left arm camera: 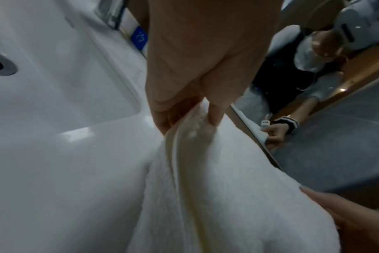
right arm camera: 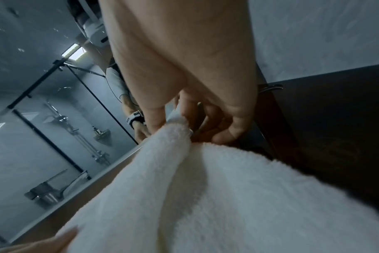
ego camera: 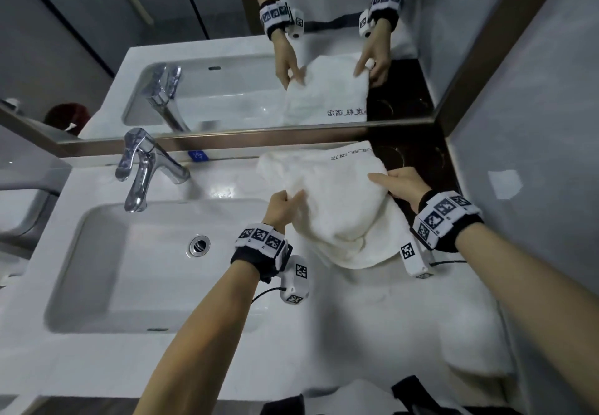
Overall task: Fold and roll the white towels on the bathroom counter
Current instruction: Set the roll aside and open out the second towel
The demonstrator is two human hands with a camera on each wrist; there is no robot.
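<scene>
Holding the white towel (ego camera: pixel 337 200) by two of its edges, we have it spread over the white table (ego camera: pixel 162 366) just beside the sink basin (ego camera: pixel 136 265), on the side away from the tap (ego camera: pixel 142 168), with its far edge running up against the mirror frame (ego camera: pixel 227 137) behind the sink basin; our left hand (ego camera: pixel 280 208) pinches the towel edge nearest the sink basin, thumb on top and fingers curled beneath, which the left wrist view shows plainly as a doubled hem caught between thumb and fingers (left arm camera: pixel 214 113); our right hand (ego camera: pixel 397 184) grasps the opposite edge, the one farthest from the sink basin, with the thumb lying across the top of the cloth and the fingers tucked under, and the right wrist view shows a bunched corner of cloth clamped in that grip; the near end of the towel sags in a rounded fold toward us, and dark printed characters (ego camera: pixel 351 154) sit along the edge by the mirror frame; beyond the towel, farther still from the sink basin, lies a dark tray (ego camera: pixel 418 155) in the corner; both hands and the towel show again in the mirror (ego camera: pixel 324 58)
</scene>
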